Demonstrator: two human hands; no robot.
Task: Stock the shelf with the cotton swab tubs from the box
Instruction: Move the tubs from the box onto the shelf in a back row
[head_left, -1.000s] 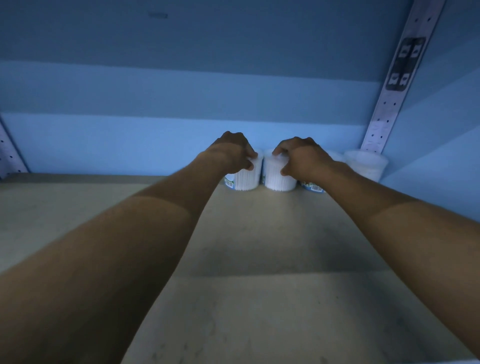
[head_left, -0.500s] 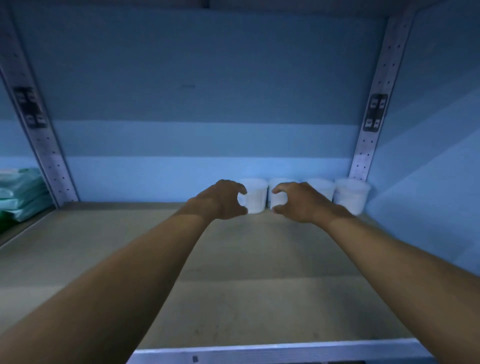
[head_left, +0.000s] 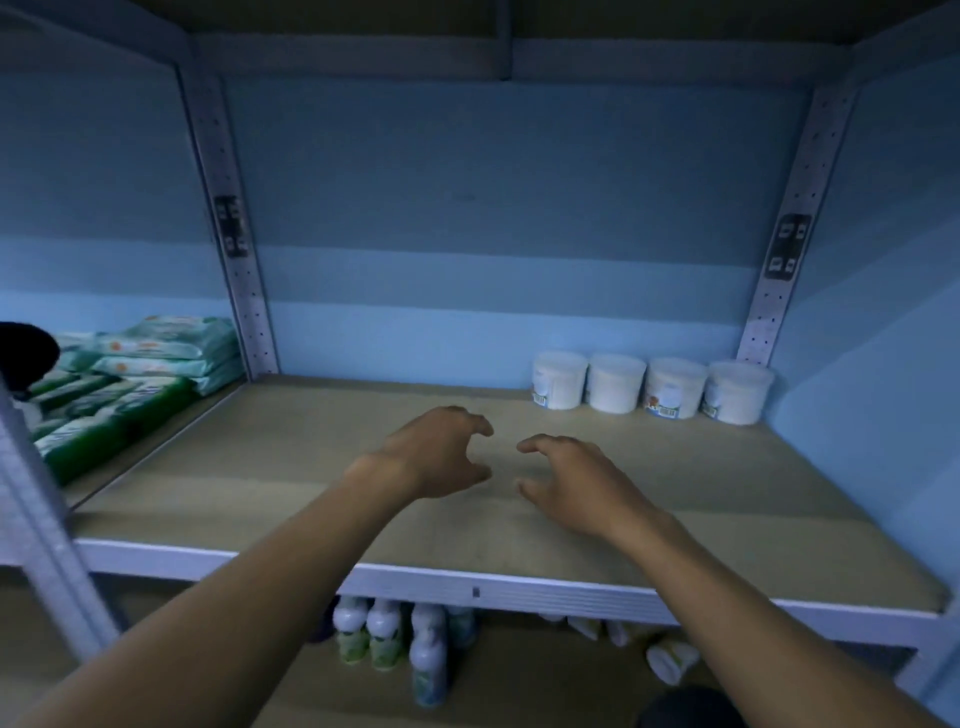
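Several white cotton swab tubs stand in a row at the back right of the shelf (head_left: 260, 499); the leftmost tub (head_left: 559, 379) and the rightmost tub (head_left: 736, 391) bound the row, close to the blue back wall. My left hand (head_left: 439, 451) hovers over the middle of the shelf board, fingers curled apart and holding nothing. My right hand (head_left: 569, 480) hangs beside it, also empty with spread fingers. Both hands are well in front of the tubs and touch none of them. The box is out of view.
Perforated metal uprights (head_left: 236, 291) frame the bay on both sides. Stacked green and white soft packs (head_left: 156, 358) fill the neighbouring shelf on the left. Small bottles (head_left: 384, 634) stand on the shelf below, some tipped over at the right.
Both hands let go of the two tubs they held at the back and drew away toward the shelf's front. The view pulled back, showing the whole bay.
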